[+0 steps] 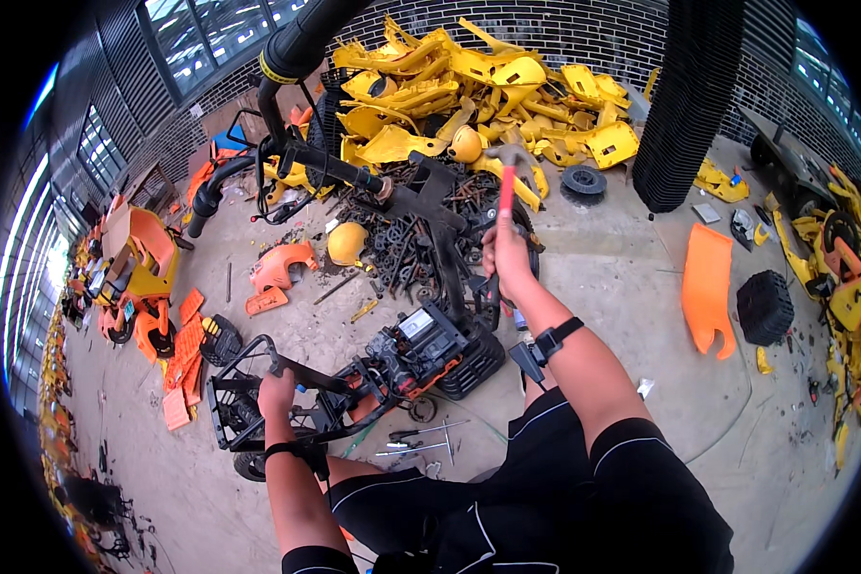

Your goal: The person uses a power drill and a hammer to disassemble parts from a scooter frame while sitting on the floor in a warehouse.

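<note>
My right hand is raised in front of me, closed round the handle of a hammer. The hammer stands upright, its red handle below and its metal head on top. My left hand grips a black metal frame at its rear left part. That frame belongs to a stripped small vehicle with an exposed engine, a fat black tyre and a steering column with handlebars. A T-shaped wrench and other hand tools lie on the floor beside the frame, close to my legs.
Yellow plastic panels are heaped against the brick wall. Dark metal parts lie before them, with a yellow helmet. A black column stands right, near an orange panel and a black tyre. Orange pieces lie left.
</note>
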`<state>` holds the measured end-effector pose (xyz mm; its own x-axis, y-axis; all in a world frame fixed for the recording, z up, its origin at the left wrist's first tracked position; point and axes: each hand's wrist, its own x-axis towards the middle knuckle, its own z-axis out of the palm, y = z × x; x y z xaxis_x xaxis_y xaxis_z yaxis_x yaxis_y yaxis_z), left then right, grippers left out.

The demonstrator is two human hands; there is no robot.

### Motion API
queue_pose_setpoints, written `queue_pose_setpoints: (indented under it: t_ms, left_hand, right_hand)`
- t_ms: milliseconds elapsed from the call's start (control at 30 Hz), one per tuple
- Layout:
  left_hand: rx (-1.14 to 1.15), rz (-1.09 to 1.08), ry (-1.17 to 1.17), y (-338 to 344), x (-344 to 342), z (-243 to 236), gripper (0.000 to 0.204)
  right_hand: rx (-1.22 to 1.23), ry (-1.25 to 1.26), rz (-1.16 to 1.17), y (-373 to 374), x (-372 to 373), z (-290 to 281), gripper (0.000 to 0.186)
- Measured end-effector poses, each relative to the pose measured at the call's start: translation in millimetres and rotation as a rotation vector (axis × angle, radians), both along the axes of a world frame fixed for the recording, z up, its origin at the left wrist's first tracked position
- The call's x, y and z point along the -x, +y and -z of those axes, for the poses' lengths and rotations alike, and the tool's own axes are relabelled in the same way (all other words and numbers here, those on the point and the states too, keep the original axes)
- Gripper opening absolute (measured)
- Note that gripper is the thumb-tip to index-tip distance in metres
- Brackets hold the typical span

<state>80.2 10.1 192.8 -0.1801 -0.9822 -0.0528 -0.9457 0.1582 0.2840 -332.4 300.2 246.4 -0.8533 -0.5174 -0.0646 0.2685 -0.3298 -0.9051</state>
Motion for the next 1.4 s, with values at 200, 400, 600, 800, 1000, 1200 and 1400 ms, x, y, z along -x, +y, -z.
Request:
queue_pose_setpoints:
  t_ms: [200,400,600,800,1000,1200,1400]
  left_hand:
    - [0.112,0.009,-0.06,7.3,-11.3,3.6,0.059]
    - [0.262,0.034,-0.077,12.4,-9.3,13.1,0.05]
    - [0.333,0.053,-0.157,20.1,-12.0,26.2,0.037]
    - [0.391,0.11,-0.129,22.3,-19.1,31.2,0.027]
    - [0.525,0.136,-0.121,31.2,-22.8,39.0,0.023]
    - [0.477,0.182,-0.134,33.7,-26.4,31.7,0.03]
    - [0.483,0.177,-0.142,30.7,-23.7,34.6,0.029]
  right_hand:
    - [0.025,-0.339,-0.115,29.6,-3.7,31.4,0.061]
    - [0.264,-0.98,-0.278,90.2,-1.5,139.7,0.044]
    - [0.02,-0.565,-0.245,71.5,-13.2,147.3,0.033]
    - [-0.057,-0.275,-0.188,65.4,-40.3,127.3,0.029]
    - [-0.138,-0.187,-0.1,53.7,-47.6,108.7,0.028]
    - [-0.002,-0.001,-0.009,36.8,-25.0,53.9,0.027]
    - [0.143,0.058,0.081,2.1,-10.9,4.2,0.026]
